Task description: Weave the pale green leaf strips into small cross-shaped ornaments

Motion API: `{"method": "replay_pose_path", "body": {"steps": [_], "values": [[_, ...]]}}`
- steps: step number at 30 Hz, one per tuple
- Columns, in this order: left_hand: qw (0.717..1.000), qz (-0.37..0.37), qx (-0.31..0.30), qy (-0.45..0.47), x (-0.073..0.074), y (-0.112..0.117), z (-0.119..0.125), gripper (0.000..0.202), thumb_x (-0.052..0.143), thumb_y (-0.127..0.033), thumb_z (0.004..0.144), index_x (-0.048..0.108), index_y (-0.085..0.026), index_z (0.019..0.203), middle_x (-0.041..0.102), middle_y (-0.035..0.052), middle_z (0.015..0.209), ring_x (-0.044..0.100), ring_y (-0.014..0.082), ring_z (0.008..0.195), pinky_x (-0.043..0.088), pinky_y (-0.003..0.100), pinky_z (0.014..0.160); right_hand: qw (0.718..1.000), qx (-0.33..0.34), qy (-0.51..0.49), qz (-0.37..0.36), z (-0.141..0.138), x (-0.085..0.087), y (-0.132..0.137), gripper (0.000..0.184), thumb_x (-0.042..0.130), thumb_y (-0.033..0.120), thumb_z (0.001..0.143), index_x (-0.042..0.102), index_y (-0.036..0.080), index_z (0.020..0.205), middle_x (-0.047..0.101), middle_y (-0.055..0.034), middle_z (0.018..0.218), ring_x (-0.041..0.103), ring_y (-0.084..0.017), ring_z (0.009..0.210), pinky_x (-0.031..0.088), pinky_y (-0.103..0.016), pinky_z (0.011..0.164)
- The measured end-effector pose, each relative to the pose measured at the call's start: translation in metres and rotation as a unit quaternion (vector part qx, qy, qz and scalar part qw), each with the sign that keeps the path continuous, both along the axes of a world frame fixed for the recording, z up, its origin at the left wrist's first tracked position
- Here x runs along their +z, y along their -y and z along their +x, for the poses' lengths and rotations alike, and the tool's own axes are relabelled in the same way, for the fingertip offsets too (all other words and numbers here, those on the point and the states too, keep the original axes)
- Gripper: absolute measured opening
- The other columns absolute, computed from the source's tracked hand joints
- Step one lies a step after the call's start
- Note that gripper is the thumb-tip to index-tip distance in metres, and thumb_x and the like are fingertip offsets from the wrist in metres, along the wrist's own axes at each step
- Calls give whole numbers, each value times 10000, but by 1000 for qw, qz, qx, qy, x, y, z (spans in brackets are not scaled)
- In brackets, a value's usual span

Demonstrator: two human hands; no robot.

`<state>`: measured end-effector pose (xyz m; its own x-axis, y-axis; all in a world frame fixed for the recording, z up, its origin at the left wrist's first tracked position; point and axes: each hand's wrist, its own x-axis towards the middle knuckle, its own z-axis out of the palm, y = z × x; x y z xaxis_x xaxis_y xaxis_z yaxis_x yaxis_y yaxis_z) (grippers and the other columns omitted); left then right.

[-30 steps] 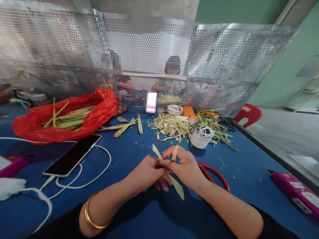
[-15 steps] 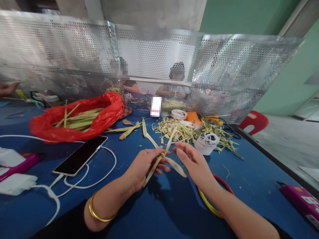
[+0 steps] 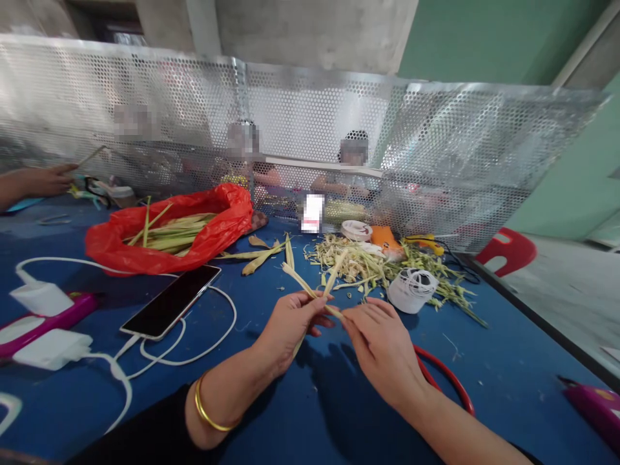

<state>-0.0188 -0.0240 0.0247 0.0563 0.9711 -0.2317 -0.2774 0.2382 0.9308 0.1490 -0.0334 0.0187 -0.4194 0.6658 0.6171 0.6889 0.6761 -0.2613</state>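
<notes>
Pale dried leaf strips (image 3: 333, 276) cross each other above the table, two of their ends pointing away from me. My left hand (image 3: 288, 326) pinches them where they cross, thumb on top and fingers underneath. My right hand (image 3: 380, 345) is closed on the strip end that points right, which its fingers mostly hide. Beyond my hands lie loose dried leaf pieces (image 3: 264, 258) and a heap of leaf trimmings (image 3: 334, 253). Close to my right hand stands a white cup-like container (image 3: 411, 297) topped with coiled white cord.
On the left are a red plastic bag (image 3: 113, 248) of long leaves, a phone (image 3: 169, 303) on a white cable, and a purple power strip (image 3: 68, 320). A perforated metal screen (image 3: 310, 103) stands behind. A co-worker's hand (image 3: 51, 181) shows far left. A red loop (image 3: 460, 381) lies under my right forearm.
My right hand has gone from loosely open beside the strips to closed on one end. My view has shifted slightly left, and more of the co-worker's hand shows, holding a thin strip.
</notes>
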Motion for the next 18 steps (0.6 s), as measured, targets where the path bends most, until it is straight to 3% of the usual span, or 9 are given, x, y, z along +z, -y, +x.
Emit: {"method": "replay_pose_path", "body": {"steps": [3,5,7,9,13,18], "values": [[994,-39,-3,100,6,-1,-4,282,559,-329,849,668,-119,1001,730,112,884,695,186,795,511,223,638,991,-59,-27,121,3,4,1,273,527,239,885,571,184,1149,621,-125,1087,543,-273,1059,391,-435,905],[985,-45,-19,165,10,-1,-5,336,467,-354,893,662,-108,1015,729,129,906,690,203,852,519,262,730,984,-40,-16,175,3,6,3,297,552,194,869,572,176,1164,640,-111,1007,568,-259,995,393,-426,886],[978,-44,-45,199,11,1,-5,382,409,-375,911,654,-107,1027,728,135,919,687,201,855,513,264,739,984,26,42,169,1,4,5,306,523,143,876,565,154,1179,655,-66,842,598,-197,798,408,-386,823],[976,-52,-67,199,10,4,-4,389,419,-399,900,645,-124,1057,729,123,927,685,194,841,505,251,706,980,85,120,136,-2,0,6,347,483,115,880,537,132,1222,659,-51,805,591,-173,708,411,-378,794],[982,-48,-76,164,4,10,4,324,592,-338,809,646,-147,1065,734,91,903,675,177,861,481,228,739,974,120,171,90,-9,-9,6,278,443,102,880,593,147,1111,668,-84,903,605,-198,831,411,-390,852],[993,-29,-26,110,-2,13,12,237,685,-215,733,670,-141,958,730,67,760,679,151,738,482,221,706,970,159,162,83,-12,-12,7,268,362,68,904,611,159,868,627,-46,757,590,-177,793,402,-367,898]]}}
